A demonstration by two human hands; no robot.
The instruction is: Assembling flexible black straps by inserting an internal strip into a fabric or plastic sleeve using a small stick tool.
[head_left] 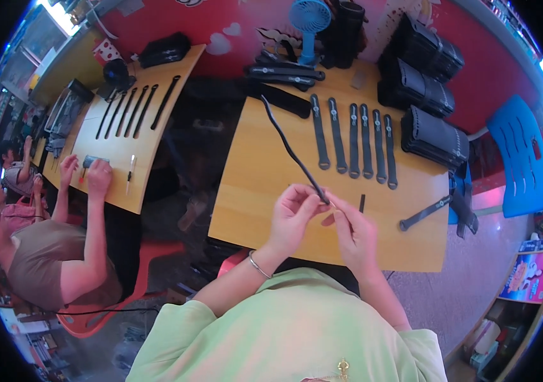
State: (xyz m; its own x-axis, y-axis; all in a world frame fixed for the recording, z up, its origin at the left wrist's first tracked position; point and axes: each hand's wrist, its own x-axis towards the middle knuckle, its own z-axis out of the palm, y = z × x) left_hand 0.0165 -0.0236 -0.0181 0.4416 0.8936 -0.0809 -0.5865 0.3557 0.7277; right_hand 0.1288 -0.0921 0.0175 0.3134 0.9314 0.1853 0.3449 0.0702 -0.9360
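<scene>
A long, narrow black strap [292,151] rises from my fingers and curves up and to the left above the wooden table [246,184]. My left hand [293,215] is closed in a pinch around its lower end. Right beside it, my right hand [355,234] pinches the tip of the same strap; a small detail between the fingertips is too fine to make out. On the table just beyond my right hand lies a short black strip [362,204]. Farther off, several flat dark straps [354,140] with rounded ends lie in a row.
Stacked black bundles [435,137] line the table's right side. One loose strap [425,213] lies near the right edge. A blue fan [309,25] and more black bundles [284,75] stand at the back. A blue chair [518,159] is at right; a co-worker [61,254] sits at another table on the left.
</scene>
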